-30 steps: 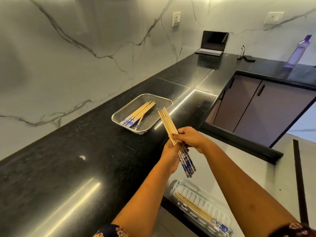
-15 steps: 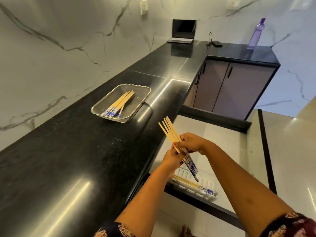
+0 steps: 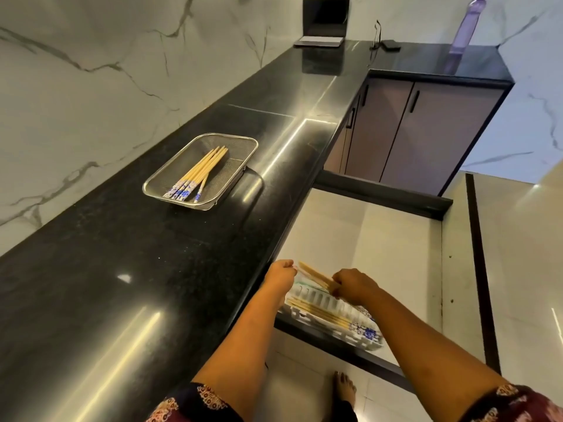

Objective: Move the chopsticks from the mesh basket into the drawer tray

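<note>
Over the drawer tray [image 3: 332, 325], both hands' fingers clamp a chopstick bundle [image 3: 315, 274]; letting go unevenly could scatter sticks past its edge.

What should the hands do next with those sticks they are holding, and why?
Probably lower the held bundle of chopsticks into the white drawer tray and let go. Both the left hand and right hand grip it just above the tray, where other chopsticks already lie. More wait in the mesh basket on the counter.
</note>
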### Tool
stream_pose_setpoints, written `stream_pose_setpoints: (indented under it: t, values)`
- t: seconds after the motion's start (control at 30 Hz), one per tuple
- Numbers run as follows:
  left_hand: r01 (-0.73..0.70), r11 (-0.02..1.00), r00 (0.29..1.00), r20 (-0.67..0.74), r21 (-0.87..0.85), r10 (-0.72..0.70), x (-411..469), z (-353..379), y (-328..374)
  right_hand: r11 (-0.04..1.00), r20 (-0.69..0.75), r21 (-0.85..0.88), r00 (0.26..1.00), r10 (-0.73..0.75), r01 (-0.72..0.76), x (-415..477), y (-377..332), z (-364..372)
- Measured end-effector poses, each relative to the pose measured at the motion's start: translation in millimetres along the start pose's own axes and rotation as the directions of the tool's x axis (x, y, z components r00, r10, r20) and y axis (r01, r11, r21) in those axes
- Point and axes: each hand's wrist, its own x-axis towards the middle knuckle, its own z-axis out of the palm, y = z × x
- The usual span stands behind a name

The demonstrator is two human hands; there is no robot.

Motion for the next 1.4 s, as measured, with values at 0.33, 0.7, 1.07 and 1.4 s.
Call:
stream_pose_setpoints:
  t: [0.33, 0.7, 1.07, 1.4]
  values:
    - [0.119, 0.993, 0.992, -0.031, 0.009, -0.119, 17, 4, 2, 0.915, 0.053, -0.402, 0.998, -0.015, 0.036, 27, -7, 29]
    - [0.140, 0.990, 0.990, 0.019, 0.033, -0.140, 25, 6, 4, 0.930, 0.092, -0.367, 0.995, 0.032, 0.004, 44, -9, 50]
    - [0.163, 0.985, 0.986, 0.010, 0.062, -0.164, 32, 8, -2, 0.961, 0.092, -0.276, 0.995, 0.036, -0.009, 55, -7, 57]
    - [0.168, 0.984, 0.986, -0.007, 0.053, -0.168, 34, 12, -11, 0.890, 0.093, -0.444, 0.994, -0.065, 0.100, 53, 0, 61]
